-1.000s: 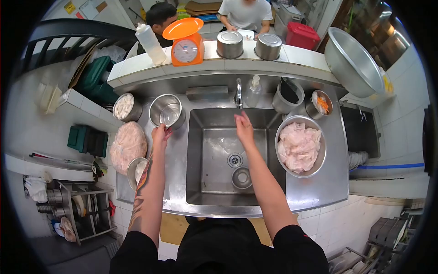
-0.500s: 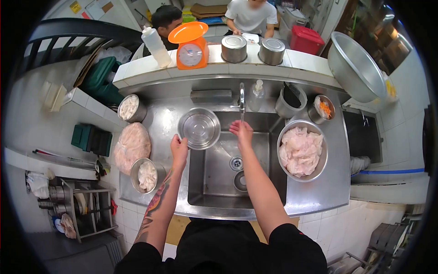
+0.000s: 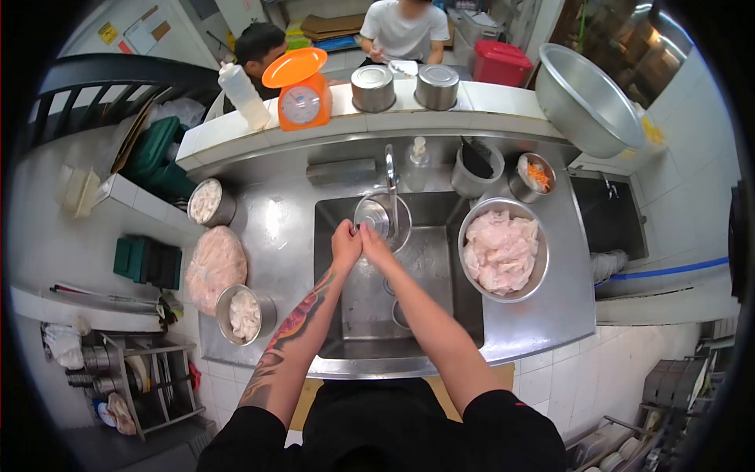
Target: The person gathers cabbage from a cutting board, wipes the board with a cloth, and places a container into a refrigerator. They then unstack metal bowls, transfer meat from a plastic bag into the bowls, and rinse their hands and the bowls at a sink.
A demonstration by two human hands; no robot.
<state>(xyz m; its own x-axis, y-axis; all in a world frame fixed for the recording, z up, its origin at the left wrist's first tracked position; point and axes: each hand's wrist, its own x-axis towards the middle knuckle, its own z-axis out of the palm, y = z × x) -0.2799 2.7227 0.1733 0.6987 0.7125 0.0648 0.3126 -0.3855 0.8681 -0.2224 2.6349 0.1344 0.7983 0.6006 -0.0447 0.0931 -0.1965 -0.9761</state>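
Observation:
A round stainless steel bowl (image 3: 400, 236) is over the sink (image 3: 425, 271), directly below the faucet (image 3: 390, 169). My left hand (image 3: 345, 245) is closed on its near left rim. Close beside it, my right hand (image 3: 373, 244) is closed at the same rim, its fingertips partly hidden. To the right of the sink stands a large metal bowl (image 3: 542, 271) of pale raw meat (image 3: 501, 250), apart from both hands.
Left on the counter are two metal containers (image 3: 224, 211) (image 3: 266, 315) of pale pieces and a filled bag (image 3: 216, 267). A soap bottle (image 3: 418, 164) stands behind the sink. An orange scale (image 3: 304, 102) and two lidded tins (image 3: 373, 93) (image 3: 436, 90) line the ledge; two people sit beyond.
My left hand has carried the bowl rightward under the faucet. My right hand has come down and left from beside the faucet to the bowl's rim. The view has shifted slightly.

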